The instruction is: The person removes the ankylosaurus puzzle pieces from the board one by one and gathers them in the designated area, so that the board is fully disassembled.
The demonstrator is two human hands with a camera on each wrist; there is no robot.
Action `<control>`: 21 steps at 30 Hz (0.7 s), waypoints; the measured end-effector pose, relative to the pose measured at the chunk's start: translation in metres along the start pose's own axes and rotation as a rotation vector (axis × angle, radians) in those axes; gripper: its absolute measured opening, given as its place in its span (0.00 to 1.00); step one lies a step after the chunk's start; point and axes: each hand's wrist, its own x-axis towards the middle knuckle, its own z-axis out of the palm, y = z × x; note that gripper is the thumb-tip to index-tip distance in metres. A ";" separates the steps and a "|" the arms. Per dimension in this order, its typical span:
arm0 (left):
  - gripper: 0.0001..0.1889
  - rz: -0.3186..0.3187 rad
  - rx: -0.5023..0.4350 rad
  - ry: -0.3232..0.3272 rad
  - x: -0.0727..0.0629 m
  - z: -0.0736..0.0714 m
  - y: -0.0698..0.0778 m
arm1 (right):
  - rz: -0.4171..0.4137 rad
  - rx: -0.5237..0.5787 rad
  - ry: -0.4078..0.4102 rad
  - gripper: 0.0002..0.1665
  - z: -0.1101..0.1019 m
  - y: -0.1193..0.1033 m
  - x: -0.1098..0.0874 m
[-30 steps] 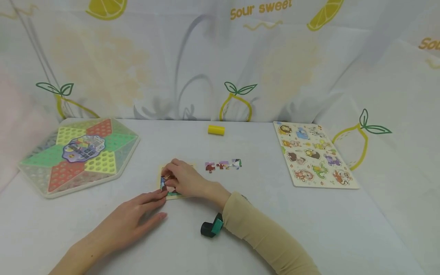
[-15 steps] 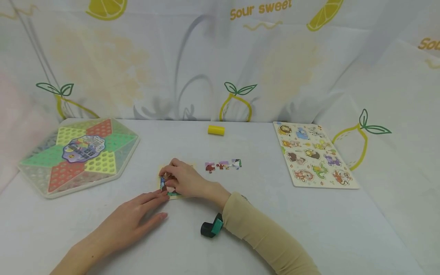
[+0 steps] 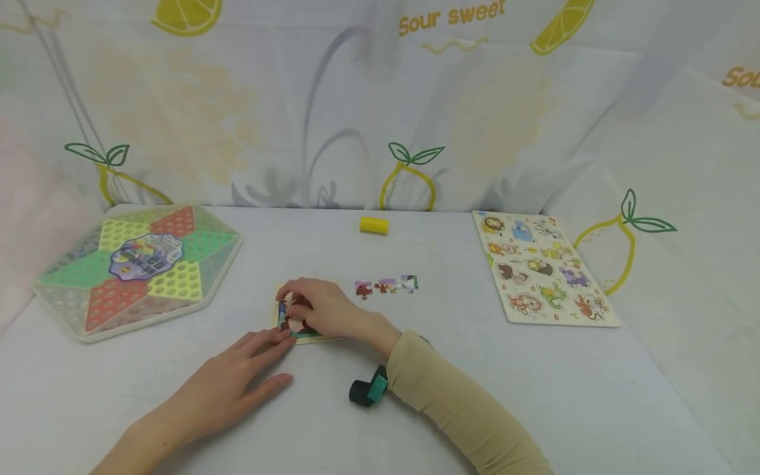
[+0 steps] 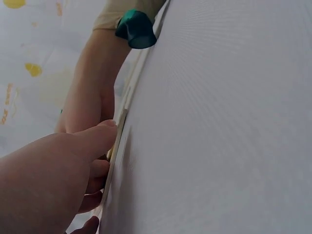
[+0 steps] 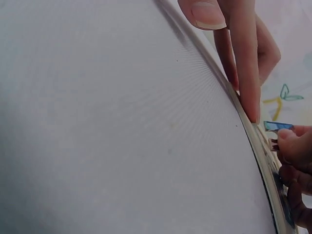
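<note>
A small framed jigsaw board (image 3: 318, 340) lies flat on the table, its picture partly hidden by my right hand (image 3: 326, 307). Between thumb and fingers that hand pinches a blue-edged jigsaw piece (image 5: 279, 126), raised a little above the board in the right wrist view. My left hand (image 3: 228, 382) rests from the left with fairly straight fingers, their tips touching the board's near left corner. Seen from the right wrist, a straight finger of the left hand (image 5: 245, 63) presses down at the board's edge. Several loose jigsaw pieces (image 3: 386, 285) lie in a row right of the board.
A hexagonal Chinese checkers board (image 3: 208, 280) lies at the left. At the right is an animal peg-puzzle board (image 3: 537, 267). A yellow cylinder (image 3: 374, 225) lies near the back edge. The right wrist carries a black and teal camera (image 3: 367, 389).
My right hand has shifted slightly right, its fingers drawn in, uncovering more of the picture at the board's left. The left hand stays at the corner, with barely any movement.
</note>
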 end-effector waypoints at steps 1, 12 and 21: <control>0.29 0.001 0.002 0.000 0.000 0.000 0.000 | 0.013 0.002 0.002 0.12 -0.001 0.000 0.000; 0.31 0.012 -0.010 -0.010 -0.002 -0.001 0.003 | 0.092 0.063 -0.009 0.12 -0.002 -0.003 -0.001; 0.30 0.006 -0.030 0.000 -0.002 -0.001 0.003 | 0.094 0.043 -0.005 0.12 -0.002 -0.003 -0.001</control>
